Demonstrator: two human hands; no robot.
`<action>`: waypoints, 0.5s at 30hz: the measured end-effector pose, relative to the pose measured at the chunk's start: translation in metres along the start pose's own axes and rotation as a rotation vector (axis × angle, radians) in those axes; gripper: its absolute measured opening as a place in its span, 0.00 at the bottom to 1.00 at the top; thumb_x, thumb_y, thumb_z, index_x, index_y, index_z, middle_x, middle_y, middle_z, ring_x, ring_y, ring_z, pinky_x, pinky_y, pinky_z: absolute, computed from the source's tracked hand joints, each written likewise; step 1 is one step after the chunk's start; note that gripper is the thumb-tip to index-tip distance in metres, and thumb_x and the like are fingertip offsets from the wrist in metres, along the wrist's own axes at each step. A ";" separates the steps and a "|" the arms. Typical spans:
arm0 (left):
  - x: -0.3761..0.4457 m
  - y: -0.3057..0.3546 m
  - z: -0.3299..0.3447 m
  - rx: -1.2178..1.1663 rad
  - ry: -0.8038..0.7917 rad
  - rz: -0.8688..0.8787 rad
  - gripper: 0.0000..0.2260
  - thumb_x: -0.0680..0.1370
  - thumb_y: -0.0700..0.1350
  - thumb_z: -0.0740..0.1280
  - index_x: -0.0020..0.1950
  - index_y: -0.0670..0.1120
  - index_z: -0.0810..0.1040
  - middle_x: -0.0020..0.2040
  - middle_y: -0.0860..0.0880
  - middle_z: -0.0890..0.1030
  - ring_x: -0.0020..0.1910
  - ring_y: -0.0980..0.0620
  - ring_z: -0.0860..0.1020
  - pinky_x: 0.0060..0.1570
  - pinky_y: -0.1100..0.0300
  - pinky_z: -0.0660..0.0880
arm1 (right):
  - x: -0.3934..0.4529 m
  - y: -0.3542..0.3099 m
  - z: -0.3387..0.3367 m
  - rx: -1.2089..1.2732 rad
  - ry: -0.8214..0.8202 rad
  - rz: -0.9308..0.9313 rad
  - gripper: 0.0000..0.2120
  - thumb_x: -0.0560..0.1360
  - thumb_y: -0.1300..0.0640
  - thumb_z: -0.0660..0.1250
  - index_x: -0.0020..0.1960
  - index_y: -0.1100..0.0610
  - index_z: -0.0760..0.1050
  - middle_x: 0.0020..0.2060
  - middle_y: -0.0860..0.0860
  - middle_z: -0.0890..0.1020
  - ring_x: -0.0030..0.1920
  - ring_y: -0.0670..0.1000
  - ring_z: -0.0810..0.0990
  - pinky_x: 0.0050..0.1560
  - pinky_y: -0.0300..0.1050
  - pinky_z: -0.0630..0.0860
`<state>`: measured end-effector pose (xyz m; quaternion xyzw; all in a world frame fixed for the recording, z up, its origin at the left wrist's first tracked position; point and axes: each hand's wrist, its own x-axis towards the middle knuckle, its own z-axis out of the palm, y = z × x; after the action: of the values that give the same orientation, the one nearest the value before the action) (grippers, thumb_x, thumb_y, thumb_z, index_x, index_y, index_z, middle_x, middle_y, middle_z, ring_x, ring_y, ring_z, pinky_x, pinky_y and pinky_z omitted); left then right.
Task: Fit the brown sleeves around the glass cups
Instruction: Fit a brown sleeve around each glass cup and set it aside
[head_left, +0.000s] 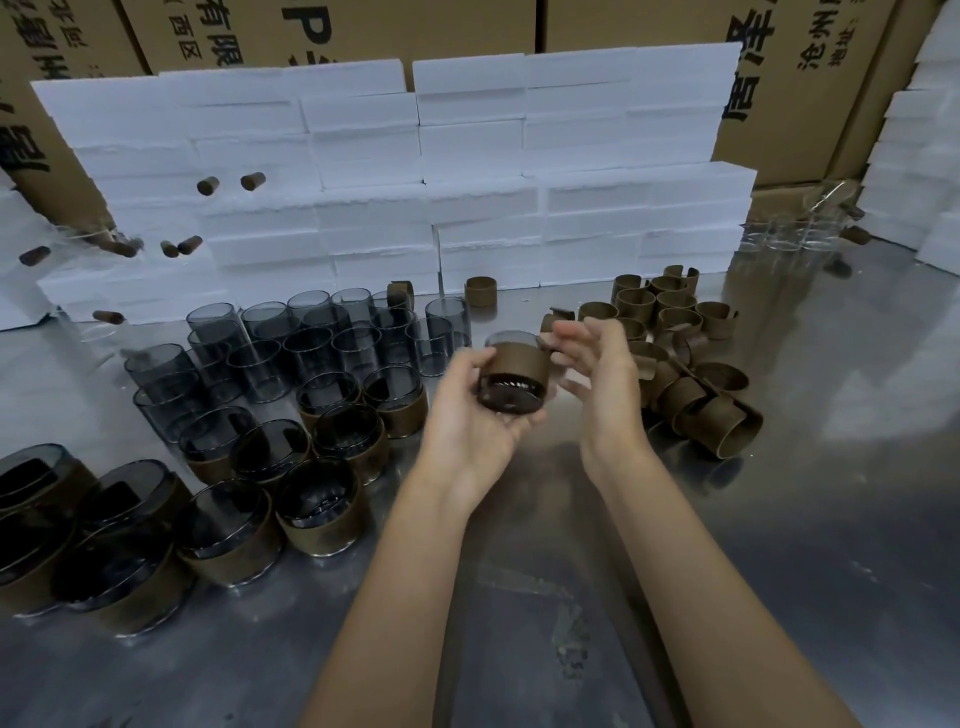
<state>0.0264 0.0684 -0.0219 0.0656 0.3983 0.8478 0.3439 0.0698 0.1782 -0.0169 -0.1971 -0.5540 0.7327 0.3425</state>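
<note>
Behind the bench (779, 519), brown cartons (810, 88) carry large black Chinese characters, cut off and tilted; "沧州" can be made out at the upper right and "有限" at the upper left, with a big "P" beside it. White foam blocks (467, 156) are stacked in front of them.

Above the middle of the steel bench, a glass cup (514, 379) with a brown sleeve (519, 364) around its body is held in the air, tilted with its mouth facing away from the camera and its base toward the viewer. The left hand (472, 415) grips it from below and from the left, fingers curled under the base and thumb against the side. The right hand (597, 374) is just to the right of the cup, its grip loose and fairly wide, fingers spread; its fingertips (558, 332) are at the sleeve's right edge, though whether they pinch it cannot be told.

Left of the hands stand bare smoky glass cups (311, 343), and nearer the viewer a group of cups already wearing sleeves (322, 509). To the right lies a heap of loose brown sleeves (680, 364), some upright, some tipped over
</note>
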 end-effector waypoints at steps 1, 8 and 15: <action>-0.001 0.004 -0.002 -0.121 -0.006 -0.004 0.19 0.75 0.47 0.67 0.62 0.37 0.77 0.54 0.35 0.83 0.49 0.38 0.82 0.54 0.53 0.76 | -0.001 0.002 0.002 -0.071 -0.046 0.033 0.16 0.75 0.42 0.60 0.51 0.50 0.81 0.49 0.47 0.86 0.53 0.47 0.81 0.56 0.48 0.74; -0.002 0.009 -0.012 -0.327 0.022 0.057 0.18 0.80 0.52 0.61 0.55 0.38 0.80 0.53 0.39 0.83 0.51 0.41 0.81 0.62 0.51 0.75 | -0.023 0.017 0.024 -0.328 -0.351 -0.012 0.33 0.59 0.32 0.73 0.60 0.45 0.78 0.54 0.45 0.85 0.56 0.41 0.82 0.55 0.36 0.77; -0.003 0.011 -0.005 -0.123 0.128 0.118 0.17 0.84 0.50 0.57 0.61 0.41 0.77 0.48 0.41 0.82 0.50 0.43 0.80 0.52 0.50 0.82 | -0.028 0.025 0.028 -0.623 -0.159 -0.317 0.34 0.66 0.38 0.74 0.69 0.41 0.69 0.52 0.31 0.71 0.61 0.42 0.72 0.53 0.27 0.64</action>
<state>0.0208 0.0584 -0.0172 0.0133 0.3621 0.8920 0.2703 0.0634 0.1353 -0.0344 -0.1458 -0.7994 0.4795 0.3314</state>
